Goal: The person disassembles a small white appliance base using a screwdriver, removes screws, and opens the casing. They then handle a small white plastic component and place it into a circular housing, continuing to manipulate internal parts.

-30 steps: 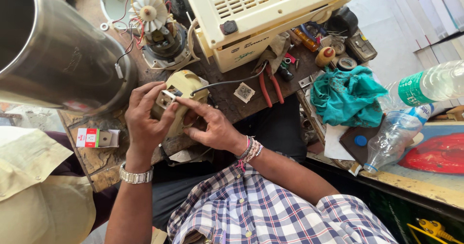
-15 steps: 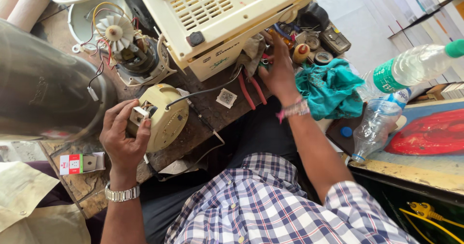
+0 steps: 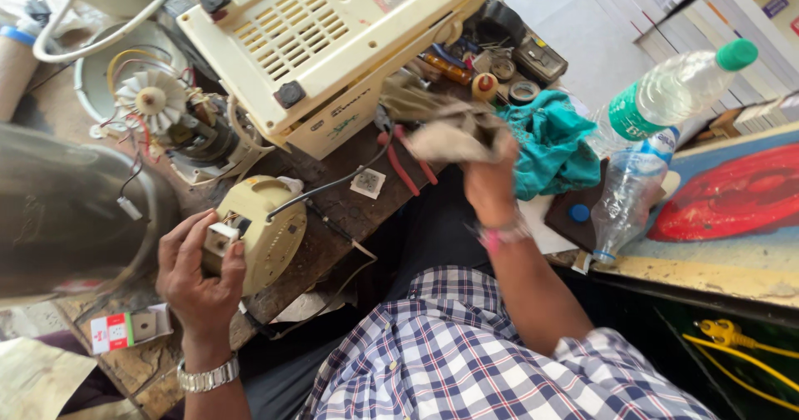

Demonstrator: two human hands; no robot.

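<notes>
The left hand (image 3: pixel 198 274) has its grip clamped on a round cream-yellow plastic appliance housing (image 3: pixel 265 233), thumb and fingers wrapped over the small white block at its near edge, so the housing sits just beyond the palm and rests on the worn brown wooden counter (image 3: pixel 329 237). A thin grey cable (image 3: pixel 329 188) runs from the top of the housing away from that grip toward the large cream vented plastic casing (image 3: pixel 333 37) lying tilted farther out. The right hand (image 3: pixel 487 178) is raised above the counter edge with its grip closed on a crumpled beige cloth (image 3: pixel 445 137), which bunches just beyond the fingers. A pair of red-handled pliers (image 3: pixel 408 166) lies close below that cloth, and a teal cloth (image 3: pixel 553 141) sits just beside the right hand on its outer side. Beyond the left hand stands a motor with a white fan wheel (image 3: pixel 154 104).
</notes>
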